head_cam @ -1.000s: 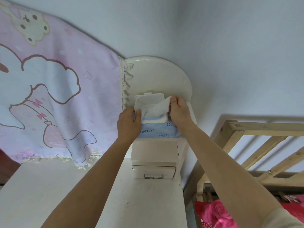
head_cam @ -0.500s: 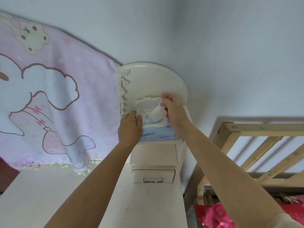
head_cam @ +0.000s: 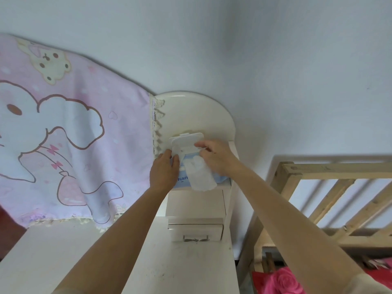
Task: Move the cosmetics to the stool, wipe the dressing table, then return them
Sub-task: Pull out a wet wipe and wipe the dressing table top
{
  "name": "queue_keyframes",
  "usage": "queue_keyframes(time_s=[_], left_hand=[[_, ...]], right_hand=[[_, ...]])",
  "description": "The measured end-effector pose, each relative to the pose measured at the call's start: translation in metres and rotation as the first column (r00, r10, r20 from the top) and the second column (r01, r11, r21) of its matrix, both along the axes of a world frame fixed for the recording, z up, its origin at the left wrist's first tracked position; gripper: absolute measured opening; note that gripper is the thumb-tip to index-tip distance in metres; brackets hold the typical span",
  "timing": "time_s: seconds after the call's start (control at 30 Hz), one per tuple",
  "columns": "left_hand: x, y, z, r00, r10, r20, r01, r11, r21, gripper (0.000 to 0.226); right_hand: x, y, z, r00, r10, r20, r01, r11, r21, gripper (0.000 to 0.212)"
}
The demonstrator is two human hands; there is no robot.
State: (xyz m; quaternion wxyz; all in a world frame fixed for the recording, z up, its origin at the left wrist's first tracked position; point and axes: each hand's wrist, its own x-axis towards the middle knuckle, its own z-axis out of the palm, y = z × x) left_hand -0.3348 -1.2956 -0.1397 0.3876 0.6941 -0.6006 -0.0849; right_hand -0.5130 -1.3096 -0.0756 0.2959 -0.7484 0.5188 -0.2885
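Note:
A blue wet-wipe pack (head_cam: 181,180) sits on top of a small white drawer unit (head_cam: 195,209) at the back of the white dressing table (head_cam: 180,270). Its white flip lid (head_cam: 186,139) stands raised. My left hand (head_cam: 163,174) grips the pack's left side. My right hand (head_cam: 217,155) holds a white wipe (head_cam: 200,177) that hangs down over the front of the pack, while its fingertips touch the lid. No cosmetics are in view.
A pink cartoon cloth (head_cam: 63,145) hangs over the mirror on the left. A rounded white panel (head_cam: 197,111) rises behind the pack. A wooden bed frame (head_cam: 318,172) and rose-print bedding (head_cam: 280,281) lie to the right of the table.
The wipe has come free of the pack's opening and now hangs from my right hand. My right fingers have moved onto the lid. My left hand stayed on the pack.

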Motion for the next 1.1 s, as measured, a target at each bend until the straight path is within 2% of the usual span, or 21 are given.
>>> queue_keyframes(time_s=[0.07,0.17,0.23,0.3,0.37,0.4,0.47,0.53,0.6,0.67,0.73,0.77,0.83,0.9,1.0,1.03,1.1], left_hand=[[0.001,-0.001,0.0,1.0,-0.007,0.011,0.007,1.0,0.005,0.026],[0.0,-0.001,0.001,1.0,-0.011,0.017,0.011,1.0,-0.005,0.026],[0.0,0.0,0.001,1.0,-0.008,0.023,0.008,1.0,-0.003,0.026],[0.001,-0.001,0.001,1.0,-0.01,0.024,0.01,1.0,0.003,0.025],[0.002,-0.001,0.001,1.0,-0.01,0.011,0.01,1.0,0.003,0.026],[0.002,-0.002,0.001,1.0,-0.008,0.01,0.008,1.0,-0.001,0.026],[0.001,-0.001,0.0,1.0,-0.001,0.014,0.001,1.0,-0.003,0.026],[0.001,-0.001,-0.001,1.0,-0.001,0.011,0.001,1.0,-0.003,0.027],[0.004,0.0,-0.002,1.0,-0.013,-0.012,0.013,1.0,-0.007,0.029],[0.006,0.007,-0.004,0.998,-0.066,-0.017,0.065,0.996,-0.057,0.028],[0.01,0.019,-0.014,0.996,-0.092,0.016,0.093,0.986,-0.137,0.021],[0.012,0.026,-0.024,0.997,-0.062,0.038,0.067,0.983,-0.169,0.025],[0.014,0.046,-0.048,1.0,0.028,-0.011,-0.03,0.97,-0.24,0.04],[0.016,0.07,-0.077,0.994,0.065,-0.084,-0.086,0.958,-0.274,0.044],[0.02,0.11,-0.126,0.983,0.043,-0.178,-0.073,0.983,-0.167,0.051],[0.021,0.123,-0.144,0.971,0.04,-0.234,-0.067,0.992,-0.11,0.051],[0.023,0.145,-0.178,0.928,0.07,-0.366,-0.057,0.997,0.047,0.046]], right_hand=[[-0.001,0.001,-0.014,0.991,0.032,-0.13,-0.031,0.999,0.01,0.042],[-0.001,0.002,-0.024,0.96,0.007,-0.281,-0.056,0.984,-0.168,0.033],[-0.001,0.002,-0.022,0.965,-0.016,-0.262,-0.052,0.967,-0.251,0.025],[0.0,0.004,-0.016,0.989,-0.035,-0.143,-0.013,0.947,-0.32,0.025],[0.003,0.011,-0.006,0.992,-0.076,0.103,0.11,0.918,-0.382,0.023],[0.005,0.015,0.002,0.958,-0.101,0.268,0.2,0.905,-0.374,0.021],[0.008,0.025,0.021,0.822,-0.127,0.555,0.337,0.894,-0.294,0.017],[0.006,0.034,0.034,0.724,-0.109,0.681,0.374,0.892,-0.255,0.013],[0.002,0.046,0.026,0.693,-0.08,0.717,0.361,0.899,-0.248,0.011],[0.0,0.058,-0.008,0.721,-0.112,0.684,0.317,0.931,-0.181,0.013],[0.0,0.07,-0.059,0.845,-0.15,0.513,0.205,0.977,-0.051,0.012],[0.0,0.079,-0.088,0.892,-0.17,0.42,0.167,0.985,0.045,0.008],[0.0,0.099,-0.138,0.907,-0.239,0.346,0.16,0.957,0.242,0.007],[-0.001,0.116,-0.18,0.891,-0.33,0.313,0.169,0.879,0.445,0.016],[-0.001,0.139,-0.22,0.942,-0.326,0.077,0.22,0.776,0.592,0.039],[-0.001,0.145,-0.229,0.945,-0.323,0.043,0.233,0.76,0.607,0.044],[0.0,0.153,-0.241,0.926,-0.369,0.078,0.244,0.744,0.622,0.045]])
